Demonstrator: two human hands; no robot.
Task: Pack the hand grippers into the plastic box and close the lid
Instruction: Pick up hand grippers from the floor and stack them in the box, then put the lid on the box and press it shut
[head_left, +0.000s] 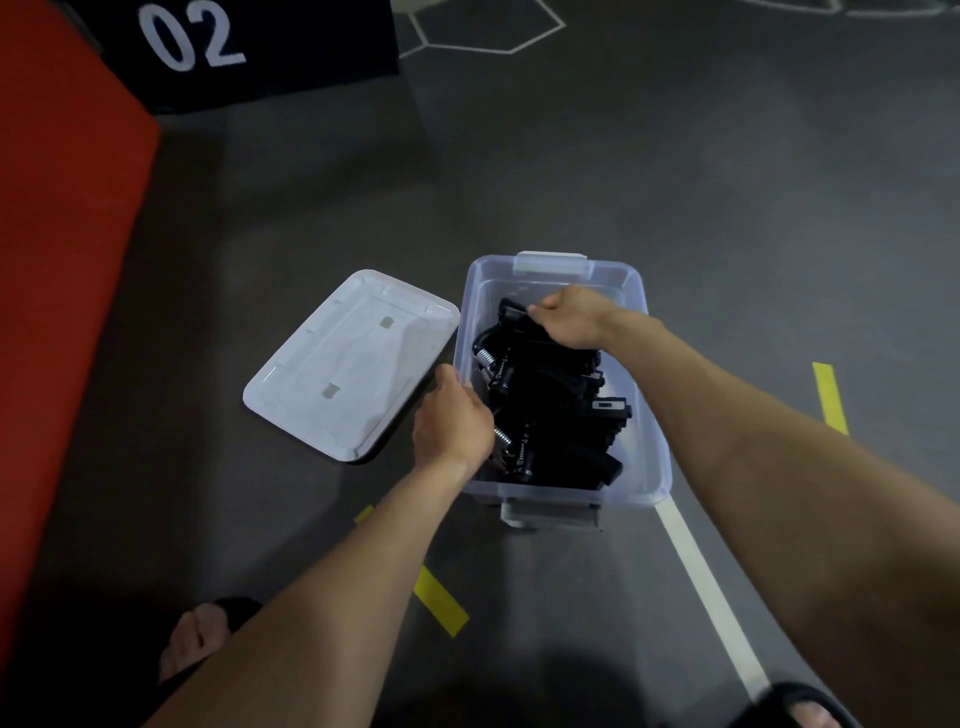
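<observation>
The plastic box (655, 457) stands open on the floor (675, 182), a clear tub with a clip at its far end and another at its near end. Inside it lies a dark heap of hand grippers (550, 410), black handles and bright coil springs tangled together, filling most of the bottom from the near wall up toward the far wall. None show on the floor outside the box.

The right hand (569, 318) reaches in over the right rim and curls its fingers around a black gripper at the far end of the heap, probably to seat it lower or turn it so the pile lies flat. The left hand (451, 421) sits at the left rim, near the near-left corner, its fingers bent down inside among the grippers; whether they clasp a gripper or only press on the pile and the wall cannot be told, since the back of the hand hides them. It likely steadies the light box while the other hand works.

The lid (349, 364) lies just beside the left wall of the box, flat on the floor and turned at an angle, close enough to reach without shifting. That placement suits the next step: once the heap sits below the rim, the lid goes on and the 2 clips snap over it. A handle poking above the rim would stop the lid from closing.
</observation>
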